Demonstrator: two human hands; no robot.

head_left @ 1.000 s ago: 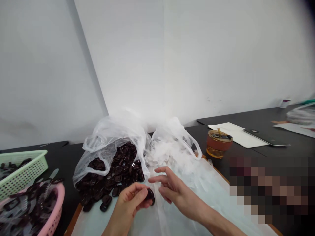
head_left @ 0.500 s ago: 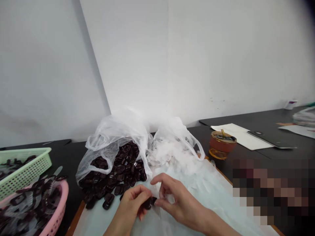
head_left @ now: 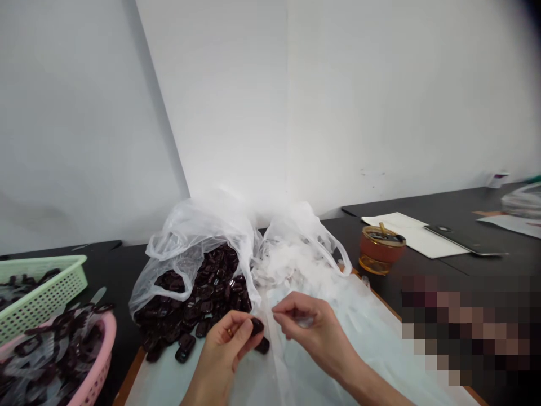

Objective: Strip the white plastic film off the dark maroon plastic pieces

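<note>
Between its thumb and fingers, my left hand (head_left: 234,341) pinches a small glossy dark piece (head_left: 256,326). Another dark piece (head_left: 262,345) lies just below it on the pale sheet (head_left: 338,366). To the right, my right hand (head_left: 315,324) has thumb and index finger nearly together; whether something small or clear is between them I cannot make out. Behind my left hand, a pile of dark glossy pieces (head_left: 211,287) spills from a clear plastic bag (head_left: 177,225). A second bag (head_left: 296,225) beside it holds whitish translucent pieces (head_left: 291,262).
At the left stand a green basket (head_left: 51,293) and a pink basket (head_left: 105,349), both with dark and clear items. An amber glass container (head_left: 382,251), white papers (head_left: 406,231) and a dark phone-like slab (head_left: 460,239) are at the right, above a pixelated patch.
My left hand has turned and lifted a little, showing the dark piece at its fingertips. My right hand has moved slightly right and its thumb and index finger have closed together.
</note>
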